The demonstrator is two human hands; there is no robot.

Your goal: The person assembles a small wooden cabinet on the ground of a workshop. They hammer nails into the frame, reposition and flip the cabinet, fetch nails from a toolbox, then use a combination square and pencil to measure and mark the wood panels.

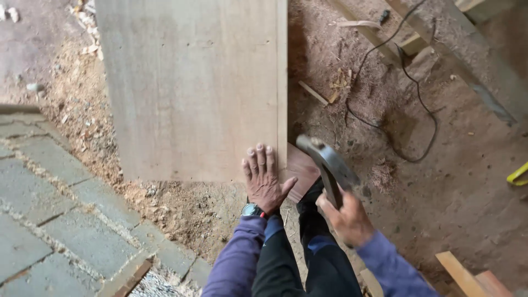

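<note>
A wide pale wooden board [192, 88] is seen from above, resting on the sawdust-strewn dirt floor [456, 192], with its near edge toward the person and its right edge running up out of view. Under the board's near right corner a darker, reddish piece of wood [301, 168] projects.

The left hand [264, 179] is laid flat and open on that near right corner, fingers spread on the board's face, thumb off the edge; nothing is grasped by it. A hammer [330, 165] is gripped around its handle by the clenched right hand [347, 219] and is held raised, blurred, its head just right of the board's right edge and just above the reddish piece.

For a sound blow, the board should be kept pressed down firmly so it cannot shift, and the left fingers are best drawn back from the edge, since the hammer head hangs near them. The exact spot aimed at cannot be told.

A black cable [410, 110] trails over the floor well to the right; grey paving blocks [55, 209] border the floor's left edge.
</note>
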